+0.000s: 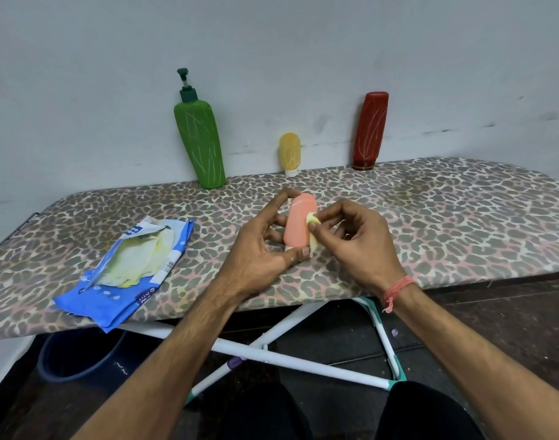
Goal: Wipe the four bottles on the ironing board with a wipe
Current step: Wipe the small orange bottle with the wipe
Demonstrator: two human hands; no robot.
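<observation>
Left hand (259, 249) fingers around pink bottle (298, 222), right hand (356, 239) fingers pinching wipe (313, 230) against it.

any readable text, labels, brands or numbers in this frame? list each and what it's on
Wipes pack: white brand lettering at the top and bottom edges, too blurred and folded to read.
Wipes pack: barcode on the white strip, digits too small to read.
Green pump bottle, yellow bottle, red bottle, pink bottle: no lettering, only scratch marks on some.
</observation>
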